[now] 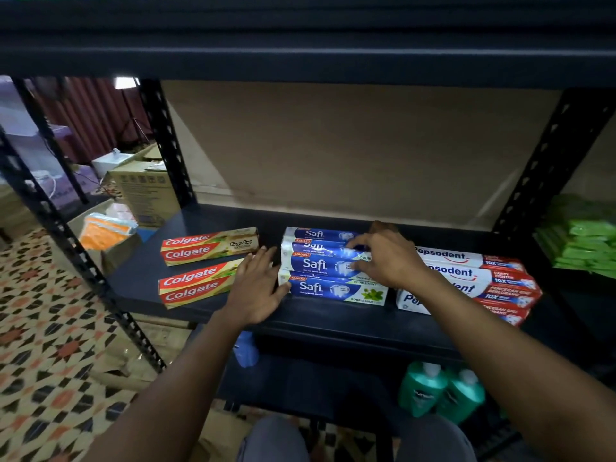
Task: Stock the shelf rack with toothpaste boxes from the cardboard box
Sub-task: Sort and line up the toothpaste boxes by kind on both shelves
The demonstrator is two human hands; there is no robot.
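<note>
Squaring the Safi stack [320, 265] at shelf [333, 323] centre. Right hand [388, 255] pinches the upper boxes' end at 3 o'clock; left hand [258, 286], flat and spread, braces their 9 o'clock end. Press inward evenly, labels forward, clear of Colgate [196, 286] and Pepsodent [500, 285].

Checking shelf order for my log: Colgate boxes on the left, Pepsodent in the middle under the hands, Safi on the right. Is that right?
Not quite. The head view shows the Safi boxes in the middle and the Pepsodent boxes on the right. The Colgate boxes are on the left.
</note>
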